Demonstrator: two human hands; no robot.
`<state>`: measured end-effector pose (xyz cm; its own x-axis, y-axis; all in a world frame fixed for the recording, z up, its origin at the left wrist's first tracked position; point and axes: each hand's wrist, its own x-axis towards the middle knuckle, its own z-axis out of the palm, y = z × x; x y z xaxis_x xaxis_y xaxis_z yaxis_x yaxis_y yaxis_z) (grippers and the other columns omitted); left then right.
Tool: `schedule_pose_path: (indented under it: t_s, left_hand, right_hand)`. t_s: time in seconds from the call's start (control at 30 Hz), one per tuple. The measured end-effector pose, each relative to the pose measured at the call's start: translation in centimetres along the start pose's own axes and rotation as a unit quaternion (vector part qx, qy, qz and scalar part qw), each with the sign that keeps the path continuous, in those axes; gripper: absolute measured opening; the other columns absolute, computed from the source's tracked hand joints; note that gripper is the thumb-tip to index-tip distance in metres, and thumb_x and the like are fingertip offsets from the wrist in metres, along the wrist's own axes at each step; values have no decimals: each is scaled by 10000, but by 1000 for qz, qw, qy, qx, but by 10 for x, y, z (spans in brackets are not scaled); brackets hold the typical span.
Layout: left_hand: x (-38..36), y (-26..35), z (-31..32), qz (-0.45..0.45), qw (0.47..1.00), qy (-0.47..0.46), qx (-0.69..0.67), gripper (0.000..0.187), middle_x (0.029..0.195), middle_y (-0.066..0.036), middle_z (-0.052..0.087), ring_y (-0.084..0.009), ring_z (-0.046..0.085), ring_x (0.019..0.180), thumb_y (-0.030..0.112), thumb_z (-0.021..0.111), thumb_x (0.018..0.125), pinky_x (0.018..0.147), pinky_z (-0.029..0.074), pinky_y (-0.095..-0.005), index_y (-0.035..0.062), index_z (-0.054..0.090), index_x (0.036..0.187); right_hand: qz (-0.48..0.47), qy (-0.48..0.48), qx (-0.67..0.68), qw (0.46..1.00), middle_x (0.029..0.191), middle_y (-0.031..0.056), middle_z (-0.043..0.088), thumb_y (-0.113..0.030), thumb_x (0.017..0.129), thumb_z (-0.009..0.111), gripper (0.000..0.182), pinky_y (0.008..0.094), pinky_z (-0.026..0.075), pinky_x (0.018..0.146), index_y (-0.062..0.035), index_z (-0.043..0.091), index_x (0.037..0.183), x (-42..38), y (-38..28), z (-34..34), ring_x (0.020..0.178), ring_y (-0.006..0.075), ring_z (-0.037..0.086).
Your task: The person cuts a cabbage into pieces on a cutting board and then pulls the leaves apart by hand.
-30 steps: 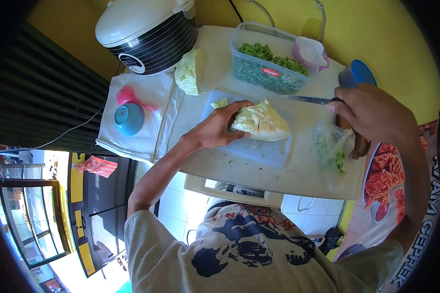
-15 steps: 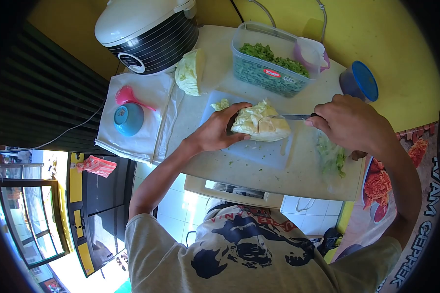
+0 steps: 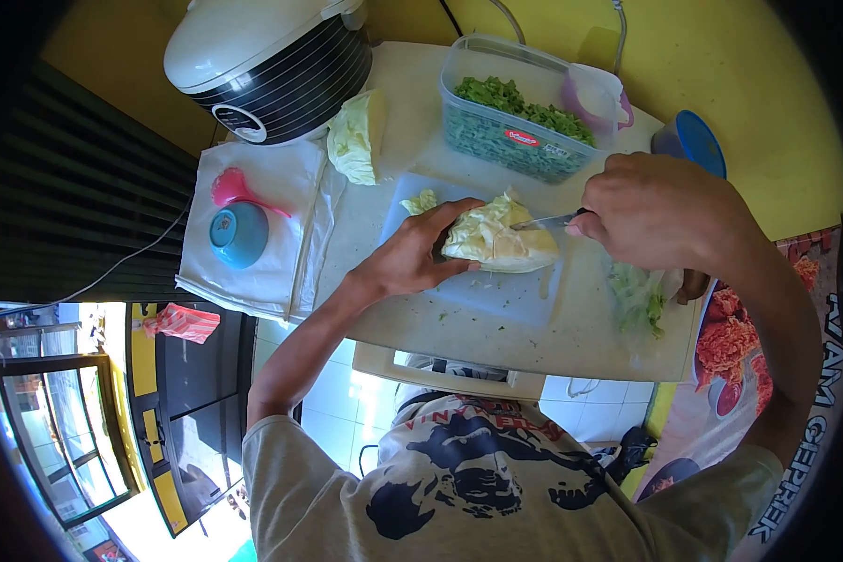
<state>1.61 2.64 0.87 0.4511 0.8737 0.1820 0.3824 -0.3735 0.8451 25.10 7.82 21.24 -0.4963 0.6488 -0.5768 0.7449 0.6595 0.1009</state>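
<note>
A piece of pale cabbage [image 3: 501,239] lies on a white cutting board [image 3: 525,304]. My left hand [image 3: 417,251] grips its left side, thumb below and fingers over the top. In my right hand [image 3: 651,206] is a knife [image 3: 548,221], held by its dark handle, with the blade's tip at the cabbage's upper right. A small scrap of cabbage leaf [image 3: 420,201] sits on the board above my left hand. Below my right hand, a clear plastic bag with green leaves [image 3: 635,295] rests on the table.
Behind the board stands a clear container [image 3: 515,155] of chopped greens, with a purple-handled cup [image 3: 595,98] at its corner. Another cabbage piece [image 3: 356,139] is near the rice cooker [image 3: 281,89]. A blue bowl [image 3: 239,234] and pink ladle [image 3: 239,189] lie at left; a blue-lidded tub [image 3: 701,145] at right.
My right hand has moved slightly up and left, tilting the knife so its handle sits higher and its tip points down into the cabbage. My left hand keeps its hold.
</note>
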Motion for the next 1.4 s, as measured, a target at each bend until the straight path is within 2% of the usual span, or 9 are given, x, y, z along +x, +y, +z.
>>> schedule_pose_path:
  t_s: [0.37,0.63,0.73,0.83,0.93,1.07,1.27,1.33,1.4]
  left_hand:
    - [1,1,2,-16,1000,-3,-25,752,1226,-181,662,-250,659,1118,74,826,798,989,511,-373,14,451,1448]
    - [2,12,4,-97,994,44,-18,862,1281,-161,602,-297,637,1132,64,849,744,1004,508,-390,43,405,1483]
    - [9,11,14,48,992,74,91,898,1303,-173,567,-341,602,1169,71,852,734,1033,495,-410,64,385,1501]
    - [9,7,13,11,998,11,59,932,1373,-218,490,-416,502,1273,70,832,724,1082,461,-450,61,337,1514]
    - [12,14,14,14,997,12,72,933,1394,-208,472,-411,491,1292,78,834,728,1089,455,-452,59,335,1516]
    - [12,14,18,20,997,25,75,908,1280,-175,539,-354,568,1196,138,862,748,1051,477,-420,69,371,1510]
    - [13,17,17,7,997,17,75,883,1256,-177,550,-353,575,1186,173,861,759,1029,489,-427,56,385,1494]
    - [11,5,20,-1,994,19,107,874,1253,-178,555,-357,583,1178,190,860,764,1011,501,-429,51,390,1488]
    - [10,4,17,20,994,24,105,863,1245,-185,561,-369,599,1158,206,857,771,994,515,-435,41,394,1480]
  right_hand:
    - [14,-60,-25,998,975,188,674,-383,1004,553,443,482,539,837,29,702,945,5,-14,-17,962,367,672]
    - [-14,21,-9,1000,913,196,675,-341,962,619,377,473,539,808,20,702,889,6,-8,-4,910,365,675]
    - [-49,68,-60,995,871,176,676,-317,932,652,335,468,537,789,5,699,851,1,-10,7,871,357,678]
    - [-60,141,-55,987,831,159,672,-294,906,680,291,457,536,779,-16,697,824,-5,-6,14,853,344,678]
    - [-34,138,-60,988,827,143,674,-294,894,696,269,447,532,780,-32,699,835,-11,-10,0,880,326,673]
    - [-25,164,-61,984,838,132,681,-310,890,704,275,430,526,791,-36,705,874,-16,-6,0,927,309,664]
    - [-13,161,-57,985,832,119,647,-326,870,733,291,418,513,786,-37,701,881,-22,1,-6,875,305,649]
    - [38,319,-46,946,824,124,620,-352,867,737,334,428,497,776,-23,683,870,-39,26,-17,849,304,629]
    - [10,287,26,958,793,112,600,-327,938,671,320,404,485,699,-8,648,922,-52,73,-30,761,266,612]
